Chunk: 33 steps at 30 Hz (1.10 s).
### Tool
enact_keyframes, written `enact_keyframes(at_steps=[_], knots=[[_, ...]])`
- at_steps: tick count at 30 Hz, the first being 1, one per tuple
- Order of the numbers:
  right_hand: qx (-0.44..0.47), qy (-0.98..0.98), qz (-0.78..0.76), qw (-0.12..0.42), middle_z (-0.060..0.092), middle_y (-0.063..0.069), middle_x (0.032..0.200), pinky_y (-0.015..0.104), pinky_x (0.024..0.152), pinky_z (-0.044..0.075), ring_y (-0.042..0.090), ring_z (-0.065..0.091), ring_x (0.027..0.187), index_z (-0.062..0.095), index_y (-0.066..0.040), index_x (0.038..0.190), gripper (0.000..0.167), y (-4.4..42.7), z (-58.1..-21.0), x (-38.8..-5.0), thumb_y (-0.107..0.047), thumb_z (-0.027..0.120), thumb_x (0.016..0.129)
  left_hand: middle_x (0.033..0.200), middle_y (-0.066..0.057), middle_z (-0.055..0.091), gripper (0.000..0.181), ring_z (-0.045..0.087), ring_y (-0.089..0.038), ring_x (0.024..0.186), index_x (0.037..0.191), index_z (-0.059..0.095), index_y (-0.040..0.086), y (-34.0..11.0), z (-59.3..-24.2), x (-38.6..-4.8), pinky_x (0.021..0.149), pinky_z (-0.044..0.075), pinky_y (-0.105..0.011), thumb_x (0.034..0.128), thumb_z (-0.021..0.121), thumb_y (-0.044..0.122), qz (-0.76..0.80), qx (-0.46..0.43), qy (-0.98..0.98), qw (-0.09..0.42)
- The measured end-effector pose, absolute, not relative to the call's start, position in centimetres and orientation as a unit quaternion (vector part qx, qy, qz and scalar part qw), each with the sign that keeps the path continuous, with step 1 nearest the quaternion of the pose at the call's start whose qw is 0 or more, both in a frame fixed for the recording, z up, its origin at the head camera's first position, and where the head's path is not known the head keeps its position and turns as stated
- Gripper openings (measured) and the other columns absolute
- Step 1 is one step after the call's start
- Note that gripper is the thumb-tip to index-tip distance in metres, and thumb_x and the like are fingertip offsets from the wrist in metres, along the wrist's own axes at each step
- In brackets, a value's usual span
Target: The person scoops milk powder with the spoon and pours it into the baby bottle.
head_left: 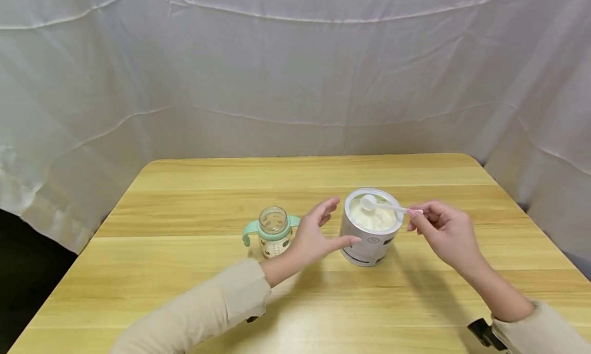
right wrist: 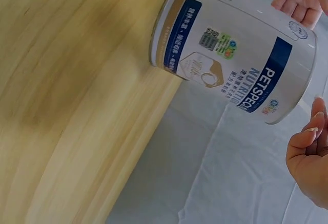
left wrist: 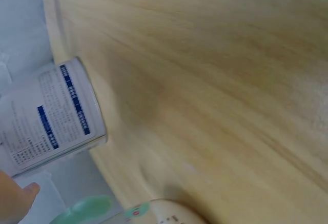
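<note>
A white tin [head_left: 368, 246] of pale powder stands uncovered on the table. My right hand [head_left: 445, 233] pinches the handle of a white scoop [head_left: 369, 202], whose bowl is over the powder inside the rim. Just left of the tin is my left hand [head_left: 314, 238], its fingers spread and thumb near the tin's side; whether the thumb touches it I cannot tell. Left of that hand stands an uncapped bottle [head_left: 273, 231] with green handles, partly behind the hand and holding something pale. The right wrist view shows the tin's printed side [right wrist: 230, 49].
The wooden table [head_left: 184, 292] has its far edge against a hanging pale curtain [head_left: 295, 77], which also runs along both sides. A dark area lies beyond the table's left edge.
</note>
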State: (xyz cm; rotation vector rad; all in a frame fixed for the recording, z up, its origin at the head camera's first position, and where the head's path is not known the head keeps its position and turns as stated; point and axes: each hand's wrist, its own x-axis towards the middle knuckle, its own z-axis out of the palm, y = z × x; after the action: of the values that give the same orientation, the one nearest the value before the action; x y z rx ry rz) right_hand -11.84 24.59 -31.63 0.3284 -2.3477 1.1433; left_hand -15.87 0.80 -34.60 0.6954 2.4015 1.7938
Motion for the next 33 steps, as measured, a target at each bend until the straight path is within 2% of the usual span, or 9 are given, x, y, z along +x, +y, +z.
enact_keyframes(at_steps=[3,7,12,21,26,33], knots=[[0.139,-0.865,0.401,0.267,0.057,-0.019,0.060,0.016,0.034,0.029,-0.003,0.041,0.045,0.066,0.001,0.081,0.007,24.6,-31.9,-11.9,0.008,0.063,0.081,0.142,-0.007,0.045,0.085,0.043,-0.023,0.130,0.139,0.038,0.003,1.0,-35.3,-16.0,0.108,0.039,-0.030,0.0690,0.082,0.022,0.577,0.227,0.784,0.031],[0.153,-0.870,0.372,0.286,0.059,-0.009,0.059,0.015,0.035,0.027,-0.004,0.039,0.046,0.066,-0.001,0.079,0.009,24.5,-32.2,-12.1,0.009,0.065,0.079,0.143,-0.009,0.043,0.088,0.042,-0.023,0.130,0.141,0.035,0.003,1.3,-35.9,-16.2,0.108,0.039,-0.031,0.0688,0.082,0.023,0.567,0.226,0.791,0.038],[0.186,-0.871,0.332,0.310,0.061,0.000,0.059,0.012,0.038,0.027,-0.007,0.038,0.051,0.067,-0.001,0.078,0.004,24.3,-32.1,-12.4,0.003,0.067,0.079,0.145,-0.008,0.041,0.092,0.043,-0.021,0.130,0.142,0.033,0.006,1.5,-36.4,-16.4,0.108,0.039,-0.030,0.0677,0.083,0.025,0.555,0.221,0.801,0.047],[0.249,-0.869,0.281,0.322,0.059,-0.005,0.058,0.009,0.042,0.029,-0.009,0.040,0.056,0.068,-0.003,0.081,0.010,24.4,-31.6,-12.8,0.004,0.072,0.074,0.144,-0.008,0.042,0.092,0.046,-0.022,0.128,0.142,0.033,0.006,2.1,-36.9,-17.0,0.106,0.041,-0.029,0.0677,0.083,0.028,0.541,0.230,0.807,0.054],[0.271,-0.873,0.265,0.307,0.060,-0.006,0.060,0.008,0.042,0.031,-0.007,0.043,0.056,0.068,-0.003,0.081,0.000,24.4,-31.5,-12.8,-0.003,0.068,0.081,0.142,-0.007,0.044,0.090,0.046,-0.020,0.128,0.142,0.034,0.009,2.2,-37.2,-17.3,0.107,0.040,-0.029,0.0681,0.083,0.025,0.548,0.238,0.799,0.068],[0.287,-0.876,0.256,0.293,0.057,-0.010,0.060,0.007,0.042,0.030,-0.007,0.039,0.055,0.068,-0.004,0.079,0.006,24.4,-31.2,-12.9,-0.006,0.066,0.084,0.139,-0.005,0.047,0.090,0.046,-0.018,0.127,0.142,0.033,0.010,2.4,-37.4,-17.7,0.107,0.039,-0.027,0.0686,0.082,0.026,0.552,0.244,0.794,0.076]])
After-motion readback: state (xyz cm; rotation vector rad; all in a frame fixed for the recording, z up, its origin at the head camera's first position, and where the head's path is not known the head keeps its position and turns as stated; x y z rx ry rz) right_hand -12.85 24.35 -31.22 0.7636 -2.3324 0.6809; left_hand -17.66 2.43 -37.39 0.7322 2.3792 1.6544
